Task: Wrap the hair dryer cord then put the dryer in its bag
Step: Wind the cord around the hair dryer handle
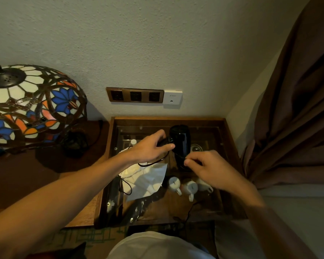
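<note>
A black hair dryer [181,141] is held above a glass-topped wooden table [228,146]. My left hand [151,148] grips its folded handle from the left. My right hand [208,169] pinches the thin black cord [180,157] just below the dryer body. A loop of cord [153,162] hangs under my left hand, and more of it trails down over the table's front [189,212]. A white cloth bag [148,180] with a black drawstring lies crumpled on the glass below my left wrist.
Two white cups [183,186] lie on their sides near the bag. A stained-glass lamp [32,103] stands at the left on a lower wooden surface. Wall sockets [135,95] sit above the table. A brown curtain [297,109] hangs at the right.
</note>
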